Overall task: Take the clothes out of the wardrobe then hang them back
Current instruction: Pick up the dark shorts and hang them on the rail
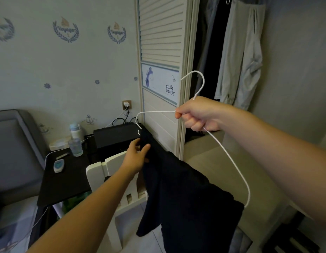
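Your right hand (pixel 198 114) grips the white hanger (pixel 229 156); your left hand (pixel 135 156) fingers (pixel 146 148) pinch its dark garment (pixel 186 198) near the "millie & sally" door (pixel 162 84).

The wire hanger (pixel 229 157) is white. The garment (pixel 186 194) draped over it is very dark, navy or black, with no print I can make out. On the far left, the wallpaper (pixel 30 70) is pale and dotted with blue wreath emblems, anchors and ship's wheels. The wardrobe door (pixel 160 33) is cream and slatted, with a blue giraffe on one panel. Pale grey clothes (pixel 239 57) hang far right. The table (pixel 67 178) at left is black, and the chair (pixel 96 170) beside it is white.
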The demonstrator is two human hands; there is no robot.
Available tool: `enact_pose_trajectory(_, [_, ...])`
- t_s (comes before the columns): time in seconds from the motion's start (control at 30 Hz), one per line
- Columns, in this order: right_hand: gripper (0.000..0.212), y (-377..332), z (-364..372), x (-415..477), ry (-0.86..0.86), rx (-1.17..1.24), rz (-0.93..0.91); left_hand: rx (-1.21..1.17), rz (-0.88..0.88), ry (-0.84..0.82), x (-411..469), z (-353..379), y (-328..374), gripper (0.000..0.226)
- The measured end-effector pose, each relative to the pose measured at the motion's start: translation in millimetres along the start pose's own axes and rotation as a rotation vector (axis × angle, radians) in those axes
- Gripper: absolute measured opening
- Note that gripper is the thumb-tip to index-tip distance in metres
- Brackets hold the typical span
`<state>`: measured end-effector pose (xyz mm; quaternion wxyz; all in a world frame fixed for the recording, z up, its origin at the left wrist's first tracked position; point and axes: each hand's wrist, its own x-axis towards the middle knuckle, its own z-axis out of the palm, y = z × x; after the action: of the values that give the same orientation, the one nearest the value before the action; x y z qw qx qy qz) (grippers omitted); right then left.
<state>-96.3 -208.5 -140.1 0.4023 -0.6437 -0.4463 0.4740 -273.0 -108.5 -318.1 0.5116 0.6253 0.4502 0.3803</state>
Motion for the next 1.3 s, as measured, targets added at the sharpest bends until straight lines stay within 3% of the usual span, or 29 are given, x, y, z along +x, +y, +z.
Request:
enact_pose_trajectory(0.1, [0.020, 1, -9, -9, -0.010, -0.052, -0.002, 0.082, 0.115, 0.088, 2, -5, 5, 0.020])
enact_pose_trajectory(0.2, [0.019, 7, -20, -15, 0.009, -0.101, 0.008, 0.043, 0.120, 0.237, 8, -10, 8, 0.022])
enact_pose_trajectory(0.33, [0.019, 18, -30, -20, 0.039, -0.066, 0.016, 0.074, 0.110, 0.226, 17, -1, 12, 0.019])
enact_pose_trajectory(0.4, [0.018, 22, -37, -21, 0.063, -0.001, 0.018, 0.103, 0.095, 0.169, 20, 5, 13, 0.012])
enact_pose_trajectory(0.5, [0.013, 29, -50, -23, 0.055, 0.199, 0.043, 0.142, 0.080, 0.099, 24, 13, 14, 0.037])
enact_pose_trajectory(0.57, [0.005, 30, -57, -26, 0.021, 0.377, 0.029, 0.145, 0.114, 0.074, 24, 22, 22, 0.026])
enact_pose_trajectory(0.63, [0.013, 29, -65, -26, 0.022, 0.527, -0.004, 0.126, 0.148, 0.005, 21, 33, 37, 0.008])
enact_pose_trajectory(0.77, [0.043, 23, -85, -17, 0.033, 0.703, -0.040, 0.045, 0.182, -0.242, 13, 49, 78, 0.022])
enact_pose_trajectory(0.97, [0.079, 6, -108, 14, 0.034, 0.786, -0.171, 0.083, 0.191, -0.550, 21, 60, 135, 0.045])
enact_pose_trajectory(1.13, [0.070, -15, -136, 34, 0.139, 0.726, -0.276, 0.044, 0.176, -0.851, 51, 76, 171, 0.067])
enact_pose_trajectory(1.3, [0.066, -53, -176, 45, 0.272, 0.634, -0.375, 0.081, 0.376, -0.800, 100, 97, 211, 0.027])
